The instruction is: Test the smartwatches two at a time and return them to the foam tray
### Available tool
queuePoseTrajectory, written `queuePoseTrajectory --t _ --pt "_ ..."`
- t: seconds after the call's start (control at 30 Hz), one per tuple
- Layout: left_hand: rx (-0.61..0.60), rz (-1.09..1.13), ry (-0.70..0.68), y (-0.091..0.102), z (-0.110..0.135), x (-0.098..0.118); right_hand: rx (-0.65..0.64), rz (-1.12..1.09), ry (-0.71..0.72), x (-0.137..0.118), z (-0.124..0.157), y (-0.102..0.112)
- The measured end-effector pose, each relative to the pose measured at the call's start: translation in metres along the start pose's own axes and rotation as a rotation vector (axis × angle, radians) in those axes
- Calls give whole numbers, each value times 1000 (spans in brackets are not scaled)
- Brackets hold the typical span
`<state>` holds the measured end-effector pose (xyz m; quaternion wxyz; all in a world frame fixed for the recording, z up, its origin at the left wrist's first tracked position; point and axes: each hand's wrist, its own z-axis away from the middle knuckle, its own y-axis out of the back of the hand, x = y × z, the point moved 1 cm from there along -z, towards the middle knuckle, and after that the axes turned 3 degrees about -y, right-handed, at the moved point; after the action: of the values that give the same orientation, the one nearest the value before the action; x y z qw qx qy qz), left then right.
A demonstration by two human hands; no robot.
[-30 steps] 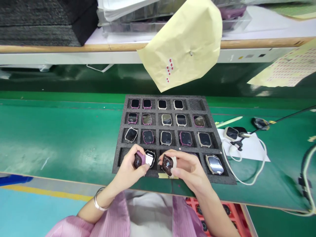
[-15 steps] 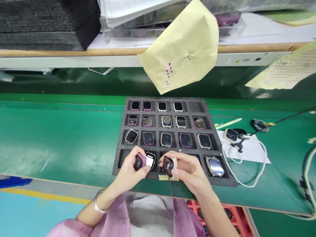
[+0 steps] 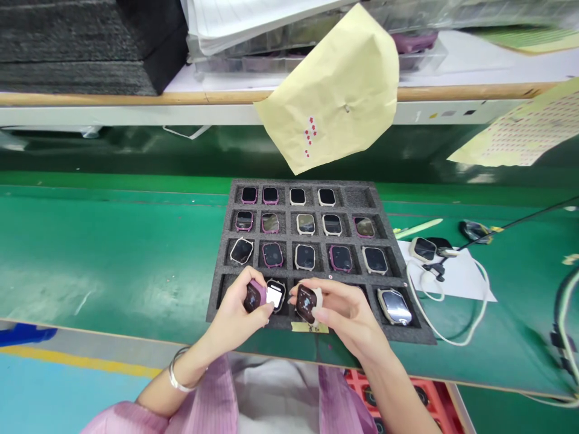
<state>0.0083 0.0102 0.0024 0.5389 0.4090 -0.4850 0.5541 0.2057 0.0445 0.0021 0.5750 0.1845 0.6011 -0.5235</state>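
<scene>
Green workbench point(image 3: 113, 253), wood-edged shelf point(image 3: 136, 96) behind, blue floor point(image 3: 54, 392) below

Tray point(image 3: 218, 301) sits on the bench point(image 3: 113, 259), its near row right under both hands. Left hand point(image 3: 235, 316) holds one watch body point(image 3: 254, 295), right hand point(image 3: 350, 313) holds a second watch body point(image 3: 306, 303) — between them a slotted watch point(image 3: 275, 294) lies in the near row. Another watch point(image 3: 394, 304) lies in the slot just right of the right hand. Three more rows of slots lie beyond the hands. Further right, off the tray — a loose watch point(image 3: 424, 247) on a paper sheet point(image 3: 465, 277). Envelope point(image 3: 335, 90) hangs above, beyond the tray. Crate point(image 3: 434, 395) sits below the right forearm.
</scene>
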Motion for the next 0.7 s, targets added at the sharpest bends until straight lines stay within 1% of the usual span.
queuePoseTrajectory --t 0.07,0.17,0.23,0.3,0.37,0.47,0.6,0.7 --pt "-31 31 45 0 -1 0 4 -6 -36 -1 -1 0" --pt "-102 210 34 1 -4 -3 13 -57 -96 -3 -3 2" --pt "-121 341 32 3 -6 -6 20 -89 -117 -3 -4 4" --pt "-118 417 69 5 -7 -8 34 -94 -107 -2 -5 5" --pt "-100 446 109 6 -8 -8 54 -81 -90 -2 -5 5" --pt "-78 457 130 6 -9 -9 77 -48 -78 0 -6 3" --pt "-102 463 141 6 -10 -12 102 -13 -56 2 -5 2" --pt "-112 468 143 5 -9 -14 95 -10 -38 2 -4 3"
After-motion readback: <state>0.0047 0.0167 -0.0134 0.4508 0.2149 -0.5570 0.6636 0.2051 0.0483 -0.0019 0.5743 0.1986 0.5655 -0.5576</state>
